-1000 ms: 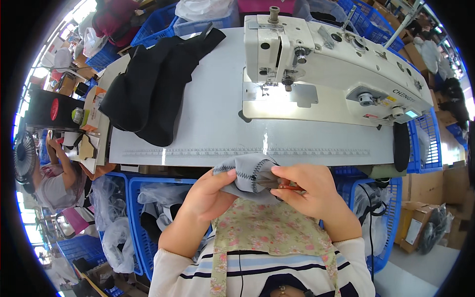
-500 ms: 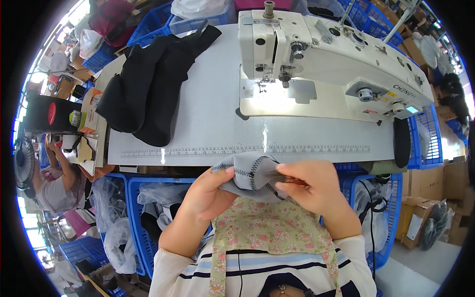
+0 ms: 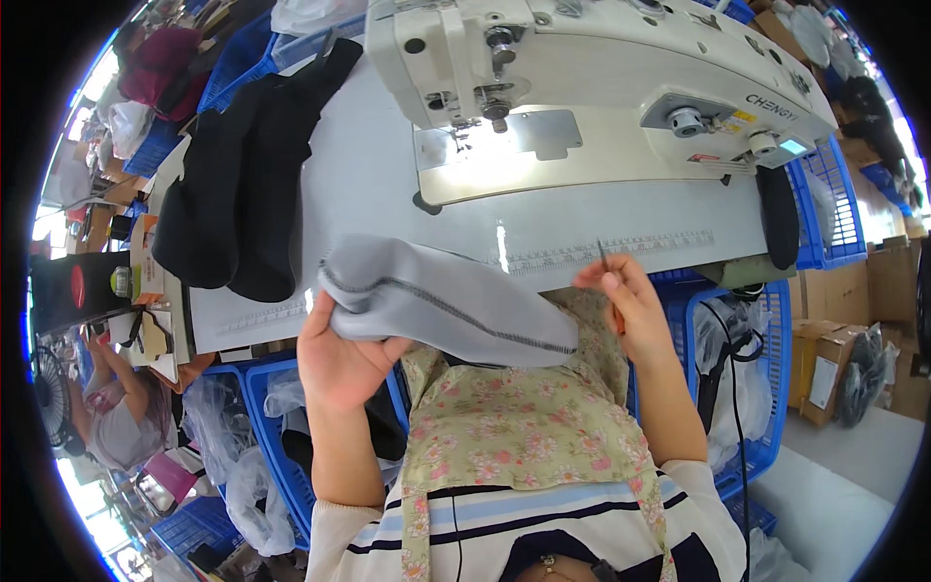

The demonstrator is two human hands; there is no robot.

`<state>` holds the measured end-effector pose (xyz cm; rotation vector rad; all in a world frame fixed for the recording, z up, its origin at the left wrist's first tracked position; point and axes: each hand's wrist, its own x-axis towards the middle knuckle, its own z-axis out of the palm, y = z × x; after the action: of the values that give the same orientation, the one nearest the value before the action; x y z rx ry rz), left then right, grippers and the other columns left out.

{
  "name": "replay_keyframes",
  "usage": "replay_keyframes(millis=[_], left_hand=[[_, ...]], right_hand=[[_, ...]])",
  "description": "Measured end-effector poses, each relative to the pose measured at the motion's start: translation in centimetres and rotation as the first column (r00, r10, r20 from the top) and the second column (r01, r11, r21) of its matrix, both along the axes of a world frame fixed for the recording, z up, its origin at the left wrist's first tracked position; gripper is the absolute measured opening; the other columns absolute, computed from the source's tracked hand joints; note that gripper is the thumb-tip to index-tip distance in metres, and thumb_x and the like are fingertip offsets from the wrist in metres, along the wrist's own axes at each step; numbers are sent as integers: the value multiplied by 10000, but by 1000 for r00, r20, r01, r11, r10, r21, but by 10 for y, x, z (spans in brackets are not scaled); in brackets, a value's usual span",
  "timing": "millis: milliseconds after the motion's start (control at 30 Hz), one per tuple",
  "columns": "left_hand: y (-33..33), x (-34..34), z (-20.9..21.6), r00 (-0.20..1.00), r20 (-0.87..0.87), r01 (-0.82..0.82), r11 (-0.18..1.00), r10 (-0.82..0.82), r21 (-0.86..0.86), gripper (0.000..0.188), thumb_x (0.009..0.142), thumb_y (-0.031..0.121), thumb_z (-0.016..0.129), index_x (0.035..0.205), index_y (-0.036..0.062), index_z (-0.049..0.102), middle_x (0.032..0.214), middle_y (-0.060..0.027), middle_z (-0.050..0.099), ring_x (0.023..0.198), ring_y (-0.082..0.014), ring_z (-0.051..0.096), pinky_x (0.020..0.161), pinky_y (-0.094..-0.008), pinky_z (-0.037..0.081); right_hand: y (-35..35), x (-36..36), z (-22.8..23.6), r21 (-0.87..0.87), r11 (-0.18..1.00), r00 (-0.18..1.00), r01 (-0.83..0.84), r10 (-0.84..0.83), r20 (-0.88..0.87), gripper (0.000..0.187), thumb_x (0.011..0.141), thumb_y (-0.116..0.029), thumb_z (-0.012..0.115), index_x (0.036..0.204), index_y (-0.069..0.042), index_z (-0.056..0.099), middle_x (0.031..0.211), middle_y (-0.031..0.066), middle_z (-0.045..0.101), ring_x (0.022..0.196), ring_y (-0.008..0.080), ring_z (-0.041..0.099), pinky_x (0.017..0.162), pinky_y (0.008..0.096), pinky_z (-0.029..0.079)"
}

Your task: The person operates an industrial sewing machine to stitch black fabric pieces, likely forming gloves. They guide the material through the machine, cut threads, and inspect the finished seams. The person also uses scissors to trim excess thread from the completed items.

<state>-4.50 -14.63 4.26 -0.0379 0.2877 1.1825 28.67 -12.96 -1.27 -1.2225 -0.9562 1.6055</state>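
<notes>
One grey fabric piece (image 3: 451, 303), dark-seamed, lying nearside of the sewing machine (image 3: 601, 82), one end gripped by the left hand (image 3: 345, 364); right hand (image 3: 632, 303) apart, closed on a slim tool (image 3: 602, 254); black fabric (image 3: 254, 175) left of machine.

A white sewing machine (image 3: 592, 82) bears one word in dark capital letters (image 3: 771, 104) along its right end. Near a round dial (image 3: 686, 120) sits a yellow label (image 3: 744, 116), its print too small to read, and lower down is a small red-and-white label (image 3: 703, 158), also illegible. The glowing pale-blue screen (image 3: 792, 146) is too bright and small to make out. A ruler scale (image 3: 669, 241) is marked along the near side of the bench (image 3: 373, 199), its figures too fine to read. Far left, a red oval sign (image 3: 78, 283) marks a black panel (image 3: 53, 291). At right, a cardboard box (image 3: 846, 361) carries a white label (image 3: 821, 381), unreadable.
</notes>
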Motion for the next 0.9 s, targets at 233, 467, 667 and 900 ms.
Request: replay_keyframes(millis=[233,467,667,900], left_hand=[[7,-6,-4,992,101,-71,997,70,8,471,995,347,262,1346,66,405,1409,-137,403,1310,-328,370,1075,-566,261],[3,0,-12,996,6,-90,992,89,92,492,964,426,351,1313,97,460,1368,-88,469,1251,-283,453,971,-514,419],[-6,27,-15,977,-213,-9,1000,13,20,444,932,421,462,1281,147,487,1298,-59,526,1120,-245,549,799,-413,547],[1,34,-10,1000,-8,16,991,-17,-131,266,956,251,456,1092,73,601,1072,-63,656,959,-189,640,741,-318,573]], right_hand=[[-10,-13,0,-64,987,969,-149,133,-209,409,872,-267,633,1126,-25,422,1200,128,529,967,148,578,476,168,343],[-1,-32,23,100,994,976,-43,63,-208,440,780,-64,730,1101,-27,431,1075,76,541,822,51,512,678,212,426],[16,-51,53,210,978,989,2,29,-143,400,802,-95,727,1083,-21,452,930,12,508,705,41,469,613,200,412],[27,-47,61,653,747,984,127,-176,10,440,797,-212,741,1112,10,529,932,7,557,626,38,417,571,190,389]])
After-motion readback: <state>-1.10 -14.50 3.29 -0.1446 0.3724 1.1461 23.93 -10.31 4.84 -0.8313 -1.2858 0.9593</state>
